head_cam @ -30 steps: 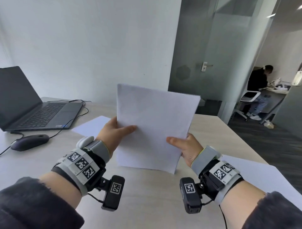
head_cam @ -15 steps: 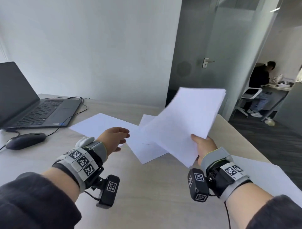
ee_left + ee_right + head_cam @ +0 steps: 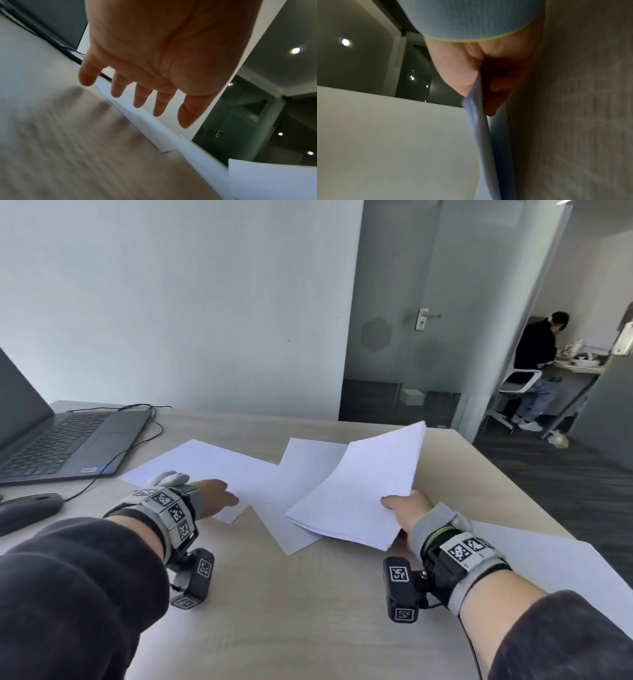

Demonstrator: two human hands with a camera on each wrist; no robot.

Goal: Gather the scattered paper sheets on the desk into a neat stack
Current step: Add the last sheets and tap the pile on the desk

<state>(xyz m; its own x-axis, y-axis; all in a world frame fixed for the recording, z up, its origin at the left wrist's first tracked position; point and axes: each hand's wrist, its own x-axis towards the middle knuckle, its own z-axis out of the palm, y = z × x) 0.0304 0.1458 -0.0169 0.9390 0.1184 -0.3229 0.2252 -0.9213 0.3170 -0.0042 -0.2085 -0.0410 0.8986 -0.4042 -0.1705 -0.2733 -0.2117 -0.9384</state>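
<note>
My right hand pinches the near right edge of a thin stack of white sheets, held tilted just above the desk; in the right wrist view the thumb and fingers clamp the stack. My left hand is spread open over the near corner of a loose sheet lying flat on the desk; its straight fingers hover above that sheet. Another loose sheet lies partly under the held stack. A further sheet lies under my right forearm.
An open laptop with a cable sits at the back left, a dark mouse in front of it. The wooden desk ends at the right, beside a glass door. A seated person is in the far room.
My left hand let go of the stack and moved down-left onto the loose sheet. My right hand swung the stack from upright down toward the desk on the right.
</note>
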